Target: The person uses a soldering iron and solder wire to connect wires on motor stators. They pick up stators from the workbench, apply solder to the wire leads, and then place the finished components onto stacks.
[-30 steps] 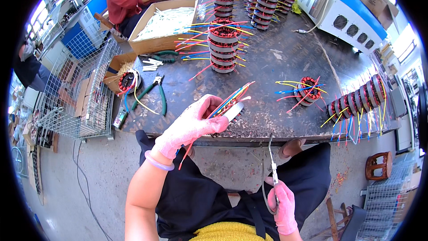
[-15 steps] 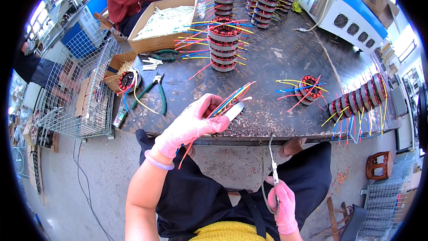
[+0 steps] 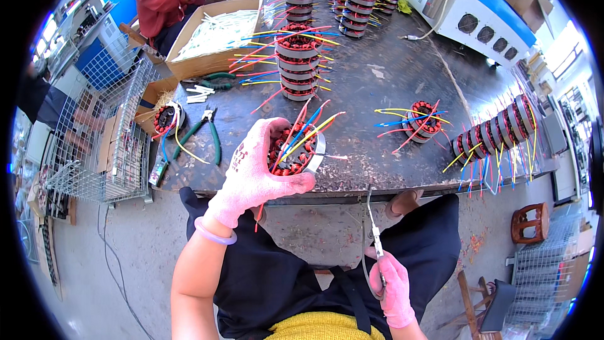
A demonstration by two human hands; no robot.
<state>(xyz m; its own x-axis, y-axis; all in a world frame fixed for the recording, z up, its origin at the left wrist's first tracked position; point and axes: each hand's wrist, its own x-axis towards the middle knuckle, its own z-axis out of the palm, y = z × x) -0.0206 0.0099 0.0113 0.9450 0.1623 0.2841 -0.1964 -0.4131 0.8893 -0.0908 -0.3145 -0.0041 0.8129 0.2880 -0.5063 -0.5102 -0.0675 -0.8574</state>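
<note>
My left hand (image 3: 258,167), in a pink glove, grips a motor stator (image 3: 313,154), a ring with red windings and a pale rim. It is tilted at the front edge of the table, with red, blue and yellow wires sticking out of its middle. In my gloved right hand (image 3: 393,286), low over my lap, is a slim pen-like tool with a bent metal tip (image 3: 372,220) and a grey cord; it looks like a soldering iron. The tip points up towards the table edge, apart from the stator. Another stator (image 3: 423,121) lies on the table to the right.
Stacked stators (image 3: 298,66) stand mid-table, with more behind; a leaning row (image 3: 494,131) lies right. Green-handled cutters (image 3: 214,141), white tubes (image 3: 200,93), and a cardboard box (image 3: 251,25) are left. A co-worker (image 3: 160,0) sits beyond, near a wire cage (image 3: 104,145). A blue-and-white machine (image 3: 472,9) stands back right.
My left hand has turned the stator so its wired face now shows more. The view has shifted slightly; my right hand still holds the tool low.
</note>
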